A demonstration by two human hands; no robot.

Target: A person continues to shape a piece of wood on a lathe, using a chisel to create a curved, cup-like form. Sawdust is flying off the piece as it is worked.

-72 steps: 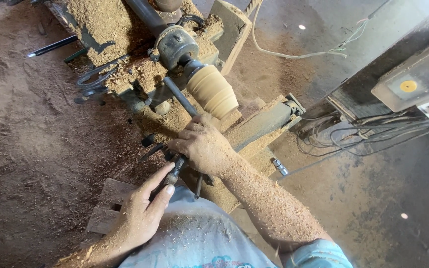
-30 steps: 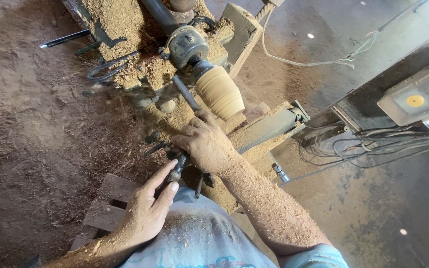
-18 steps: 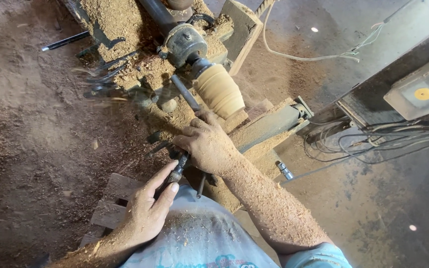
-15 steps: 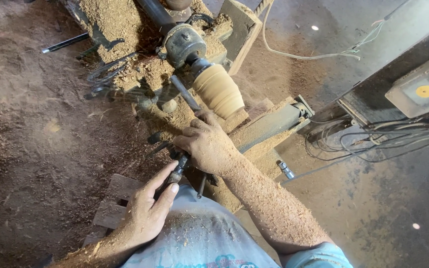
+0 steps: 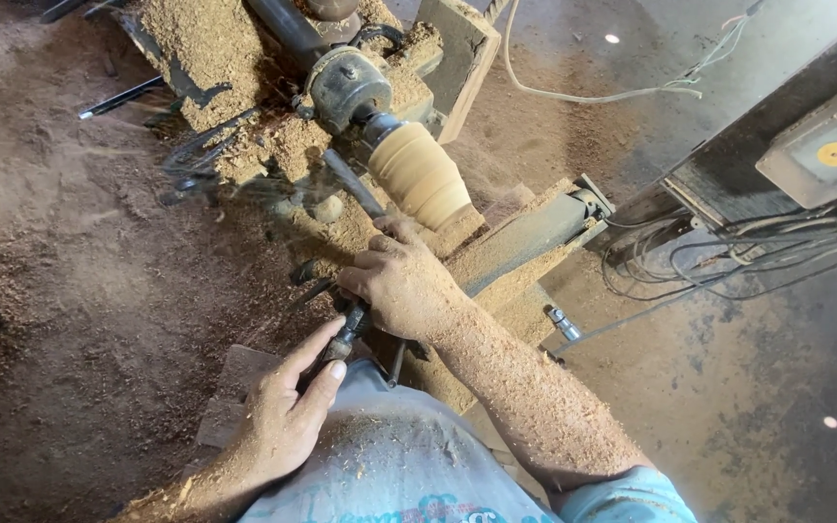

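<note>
- the sawdust-covered dirt floor [image 5: 70, 291] fills the left side of the view, brown and heaped with shavings.
- the dark metal lathe with its round grey chuck [image 5: 346, 87] runs from the top centre down to the right, its bed buried in sawdust.
- a grey control box with a round yellow button [image 5: 830, 155] sits at the right edge, with a tangle of dark cables [image 5: 709, 257] hanging below it.
- the pale tan, ribbed, tapered wooden workpiece [image 5: 418, 174] is mounted just beyond the chuck, right above the knuckles of the right hand.
- the right hand [image 5: 404, 286], dusted with shavings along the forearm, is clenched over the forward part of the long dark metal turning tool [image 5: 351, 182], pressing it down near the rest; the tool's blade runs up and left from this grip and ends beside the workpiece.
- the left hand [image 5: 283, 421] sits lower, close to the person's light blue shirt [image 5: 409, 475], fingers wrapped loosely around the tool's dark handle end [image 5: 346, 339], thumb along it.
- the tool thus lies between the two hands, the workpiece just past the right grip.
- a small silver socket-like metal piece [image 5: 562, 324] lies on the floor right of the forearm.
</note>
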